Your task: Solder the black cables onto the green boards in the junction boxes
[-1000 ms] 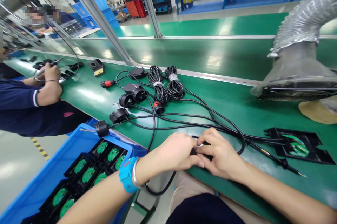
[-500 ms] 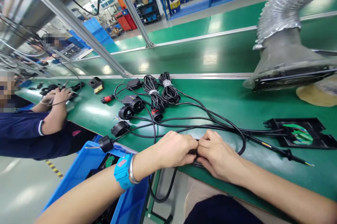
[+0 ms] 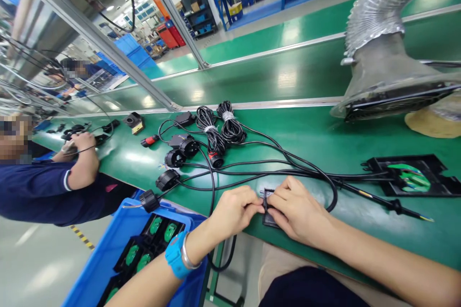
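Working on a black part [image 3: 270, 220] near the edge of the shiny green bench [image 3: 306, 127], I pinch at its left side with my left hand [image 3: 236, 206], and my right hand [image 3: 302, 206] holds its other side. The next move, I think, needs a steady hold. Cables [image 3: 233, 131] lie beyond; a co-worker [image 3: 39, 191] is at left.

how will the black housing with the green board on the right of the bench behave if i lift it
The black housing probably feels stiff, given its straight walls. It would likely drag the black cables running into it. The exposed green board may be fragile.
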Tool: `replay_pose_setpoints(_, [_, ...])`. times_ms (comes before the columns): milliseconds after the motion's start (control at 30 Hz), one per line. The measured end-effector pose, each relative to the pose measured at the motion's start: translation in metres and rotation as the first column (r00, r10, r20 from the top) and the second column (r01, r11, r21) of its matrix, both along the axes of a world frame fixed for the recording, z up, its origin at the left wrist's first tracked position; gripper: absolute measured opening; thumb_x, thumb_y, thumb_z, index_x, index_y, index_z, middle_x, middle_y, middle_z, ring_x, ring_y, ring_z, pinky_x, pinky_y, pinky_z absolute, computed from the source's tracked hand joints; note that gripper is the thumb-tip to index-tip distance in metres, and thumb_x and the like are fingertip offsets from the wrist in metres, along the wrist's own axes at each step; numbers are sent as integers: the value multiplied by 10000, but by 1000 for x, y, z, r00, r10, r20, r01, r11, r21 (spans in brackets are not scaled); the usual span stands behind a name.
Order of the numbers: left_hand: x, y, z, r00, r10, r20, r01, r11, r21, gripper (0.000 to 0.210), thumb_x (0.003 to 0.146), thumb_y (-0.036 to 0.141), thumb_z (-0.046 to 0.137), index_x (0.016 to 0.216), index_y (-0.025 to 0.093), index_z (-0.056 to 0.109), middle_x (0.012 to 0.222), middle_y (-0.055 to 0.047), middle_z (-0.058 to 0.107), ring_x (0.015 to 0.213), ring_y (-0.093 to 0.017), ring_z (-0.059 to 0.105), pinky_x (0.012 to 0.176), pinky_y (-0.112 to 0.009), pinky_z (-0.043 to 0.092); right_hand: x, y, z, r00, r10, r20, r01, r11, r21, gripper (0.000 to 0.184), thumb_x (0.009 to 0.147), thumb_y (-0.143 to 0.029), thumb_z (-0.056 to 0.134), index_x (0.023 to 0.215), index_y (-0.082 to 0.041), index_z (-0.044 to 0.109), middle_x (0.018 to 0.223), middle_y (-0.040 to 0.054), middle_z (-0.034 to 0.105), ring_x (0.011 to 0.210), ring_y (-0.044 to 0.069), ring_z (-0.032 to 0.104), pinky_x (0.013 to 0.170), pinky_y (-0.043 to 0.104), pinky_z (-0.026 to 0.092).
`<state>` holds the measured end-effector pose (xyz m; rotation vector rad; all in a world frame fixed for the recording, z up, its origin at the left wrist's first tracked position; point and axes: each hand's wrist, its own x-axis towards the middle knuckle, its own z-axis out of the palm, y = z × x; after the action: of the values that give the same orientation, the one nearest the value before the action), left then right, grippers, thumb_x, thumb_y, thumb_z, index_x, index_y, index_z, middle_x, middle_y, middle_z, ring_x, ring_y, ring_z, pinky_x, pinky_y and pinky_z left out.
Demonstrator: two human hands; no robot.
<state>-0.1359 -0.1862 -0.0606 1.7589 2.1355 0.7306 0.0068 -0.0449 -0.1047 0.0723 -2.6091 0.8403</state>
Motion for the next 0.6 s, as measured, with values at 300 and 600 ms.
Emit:
replay_pose_setpoints(300, [20,-15,-23,913,-9,-407,14,1000,9,294,946,104,380,763,161,603,703,-45,629,645,-143,563,600,-266,410,-9,-6,4,998,-37,54,29,990,137,124,817,-102,582,718,-173,557,715,42,541,783,192,376,639,353,204])
replay_pose_setpoints(600, [23,-10,-10,952,110,-285,-138,987,-79,119,866,89,471,862,183,544,807,-26,595,759,-164,561,682,-268,458,5,-7,11,989,-144,36,136,978,159,79,863,-236,623,817,-183,658,817,56,600,881,210,450,716,349,293])
